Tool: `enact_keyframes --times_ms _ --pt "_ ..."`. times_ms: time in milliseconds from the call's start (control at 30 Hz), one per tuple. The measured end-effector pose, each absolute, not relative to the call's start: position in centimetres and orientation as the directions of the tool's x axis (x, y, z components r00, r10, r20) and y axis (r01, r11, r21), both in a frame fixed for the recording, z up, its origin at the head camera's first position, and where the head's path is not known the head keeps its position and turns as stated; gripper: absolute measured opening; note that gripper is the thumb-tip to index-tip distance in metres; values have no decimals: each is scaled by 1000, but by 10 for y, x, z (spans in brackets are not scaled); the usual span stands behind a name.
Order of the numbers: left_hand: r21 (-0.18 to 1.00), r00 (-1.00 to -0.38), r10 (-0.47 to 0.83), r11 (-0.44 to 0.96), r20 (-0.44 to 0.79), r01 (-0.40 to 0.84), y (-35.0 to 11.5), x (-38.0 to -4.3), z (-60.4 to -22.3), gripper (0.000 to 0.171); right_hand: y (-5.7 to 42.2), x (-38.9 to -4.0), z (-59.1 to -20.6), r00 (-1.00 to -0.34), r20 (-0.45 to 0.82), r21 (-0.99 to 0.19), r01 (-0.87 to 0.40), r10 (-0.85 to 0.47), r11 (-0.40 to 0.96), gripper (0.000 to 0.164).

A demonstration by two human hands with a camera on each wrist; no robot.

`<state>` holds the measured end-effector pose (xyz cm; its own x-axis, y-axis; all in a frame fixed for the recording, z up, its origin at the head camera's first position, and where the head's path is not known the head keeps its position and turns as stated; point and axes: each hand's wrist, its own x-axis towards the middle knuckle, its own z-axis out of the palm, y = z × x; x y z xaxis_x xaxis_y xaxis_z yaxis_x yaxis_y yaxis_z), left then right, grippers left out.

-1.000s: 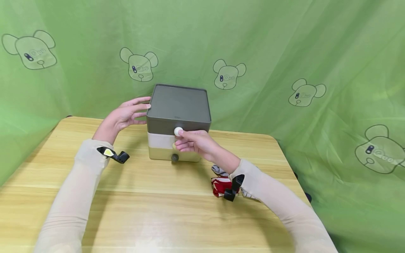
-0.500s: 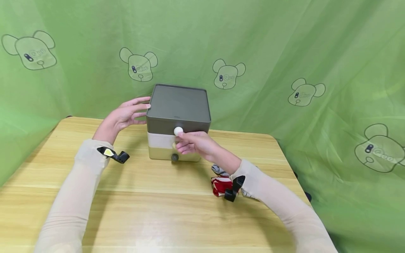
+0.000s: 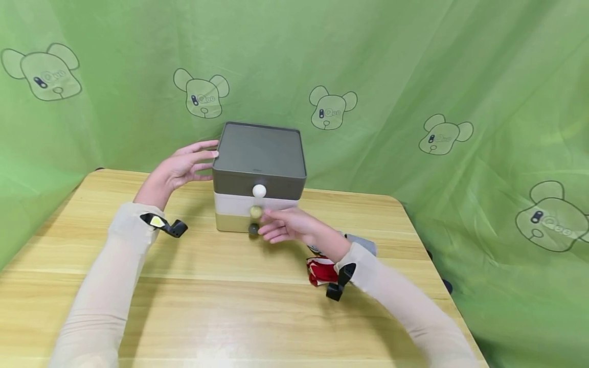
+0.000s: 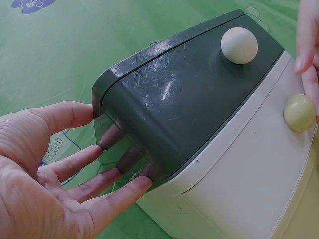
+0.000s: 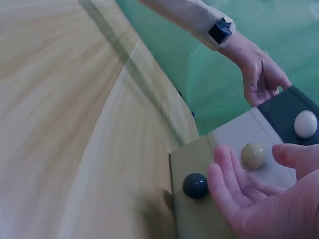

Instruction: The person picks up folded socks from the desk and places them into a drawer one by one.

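A small three-drawer box (image 3: 259, 148) stands toward the back of the table, with a dark grey top drawer, a white middle and a beige bottom. A white knob (image 3: 259, 190) is on the top drawer, a beige knob (image 3: 255, 211) on the middle one and a dark knob (image 5: 195, 185) on the lowest. All drawers look closed. My left hand (image 3: 181, 166) touches the box's left side with spread fingertips, thumb at the top edge. My right hand (image 3: 292, 223) is at the beige knob, its thumb and loosely bent fingers apart around it in the right wrist view.
On the table (image 3: 216, 306), a red and white bundled cloth (image 3: 320, 271) lies right of the box, partly under my right forearm. A grey cloth (image 3: 363, 244) is just behind it. A green curtain (image 3: 377, 76) with bear drawings hangs behind the table.
My right hand has let go of the white knob on the top drawer and moved down to the beige knob. The left hand and the box have stayed in place.
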<state>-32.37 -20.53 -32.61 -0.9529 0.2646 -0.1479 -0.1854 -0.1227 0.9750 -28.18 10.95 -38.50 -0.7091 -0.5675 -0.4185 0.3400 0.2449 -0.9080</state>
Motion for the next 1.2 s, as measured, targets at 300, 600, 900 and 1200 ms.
enact_keyframes --times_ms 300,600,900,1200 --pt "975 -953 264 -117 -151 -187 -205 -325 -327 66 103 -288 -406 -617 -390 -877 474 -684 72 51" --pt "976 -954 262 -115 -148 -183 -206 -326 -328 65 95 -286 -416 -681 -353 -878 479 -642 -25 39" --pt "974 -954 260 -122 -152 -189 -207 -324 -328 65 97 -274 -419 -664 -350 -884 468 -661 -2 39" --pt "975 -952 263 -113 -154 -189 -205 -325 -327 65 104 -251 -417 -636 -342 -897 439 -692 41 49"
